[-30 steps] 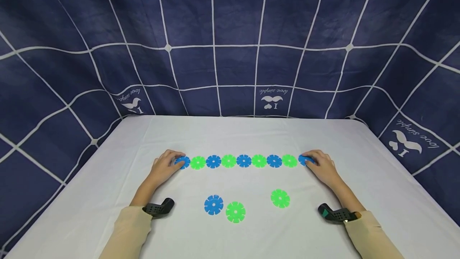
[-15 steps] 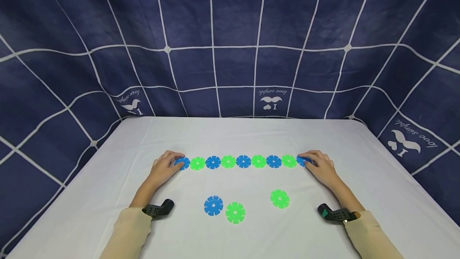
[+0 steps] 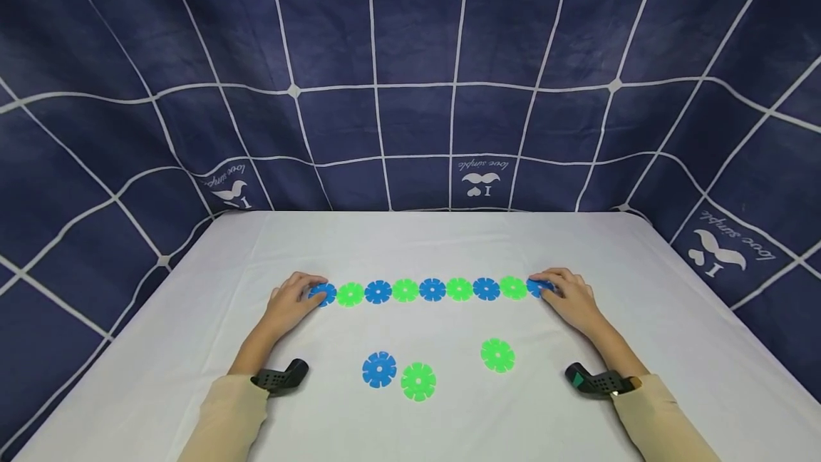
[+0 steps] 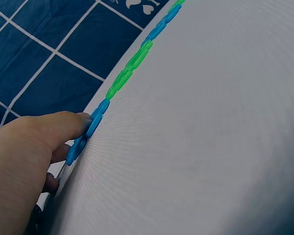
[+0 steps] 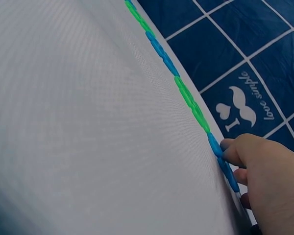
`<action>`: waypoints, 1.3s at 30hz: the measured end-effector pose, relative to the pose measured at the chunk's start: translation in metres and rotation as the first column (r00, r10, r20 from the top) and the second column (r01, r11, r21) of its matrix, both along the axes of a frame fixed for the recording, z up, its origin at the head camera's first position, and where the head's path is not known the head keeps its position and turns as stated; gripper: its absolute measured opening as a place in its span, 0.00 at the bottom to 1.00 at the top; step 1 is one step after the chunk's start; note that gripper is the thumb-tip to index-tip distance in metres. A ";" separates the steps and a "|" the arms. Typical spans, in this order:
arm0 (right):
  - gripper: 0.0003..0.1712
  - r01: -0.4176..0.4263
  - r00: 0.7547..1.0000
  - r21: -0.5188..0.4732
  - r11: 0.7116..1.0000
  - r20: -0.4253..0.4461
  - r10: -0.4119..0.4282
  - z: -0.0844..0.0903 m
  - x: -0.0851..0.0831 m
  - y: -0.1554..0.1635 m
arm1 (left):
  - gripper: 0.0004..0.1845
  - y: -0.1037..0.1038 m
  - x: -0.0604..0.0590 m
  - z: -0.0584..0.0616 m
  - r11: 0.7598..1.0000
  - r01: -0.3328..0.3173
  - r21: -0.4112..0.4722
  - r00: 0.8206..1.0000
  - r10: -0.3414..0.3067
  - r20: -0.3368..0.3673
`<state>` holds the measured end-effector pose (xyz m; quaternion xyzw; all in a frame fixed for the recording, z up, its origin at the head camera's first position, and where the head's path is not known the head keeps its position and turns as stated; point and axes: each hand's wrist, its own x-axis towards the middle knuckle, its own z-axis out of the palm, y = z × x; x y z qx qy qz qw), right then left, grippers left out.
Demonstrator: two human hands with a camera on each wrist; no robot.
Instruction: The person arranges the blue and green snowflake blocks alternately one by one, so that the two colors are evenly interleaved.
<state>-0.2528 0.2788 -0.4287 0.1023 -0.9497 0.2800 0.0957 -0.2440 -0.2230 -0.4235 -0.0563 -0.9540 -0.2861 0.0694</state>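
Nearest the wrists, ahead of the cuffs and short of the fingers, three loose discs lie on the counter (image 3: 212, 319): a blue disc (image 3: 379, 369) touching a green disc (image 3: 418, 381), and a second green disc (image 3: 497, 354) set apart toward the right hand (image 3: 571, 299).

Between the fingertips runs the disc row (image 3: 431, 289), nine alternating blue and green pieces laid edge to edge. The left hand (image 3: 290, 303) has its fingers curved over the left end disc (image 3: 323, 294); the right hand does the same at the right end disc (image 3: 537, 287). Whether either hand pinches its disc or only presses on it cannot be determined.

Risk assessment:
- Inward pressure from both ends could buckle the row, so that middle pieces ride up or overlap.
- Uneven pressure from one hand could skew the line or open a gap.
- A slip of the fingers could flick an end disc off the row.

View comparison: the head view gives the full count, the colour order and the loose discs. The left wrist view shows the thumb (image 4: 59, 128) lying against the end disc's edge; the right wrist view shows a fingertip (image 5: 231, 148) on its end disc. Both wrist views show the row edge-on, lying flat.

Beyond the fingers hangs a navy grid-patterned backdrop (image 3: 410, 77).
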 end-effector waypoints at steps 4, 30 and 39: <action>0.18 0.008 1.000 -0.023 1.000 -0.006 -0.009 0.001 0.000 -0.002 | 0.19 0.000 0.000 0.000 1.000 -0.010 -0.002 1.000 0.010 0.001; 0.09 -0.397 0.913 -0.278 0.875 -0.023 0.407 -0.001 0.051 -0.060 | 0.19 0.001 0.000 -0.003 1.000 -0.006 0.001 1.000 0.006 -0.021; 0.14 -0.452 0.888 -0.075 0.889 0.054 0.456 0.003 0.052 -0.059 | 0.19 0.001 0.001 -0.004 1.000 -0.003 -0.002 0.999 0.003 -0.034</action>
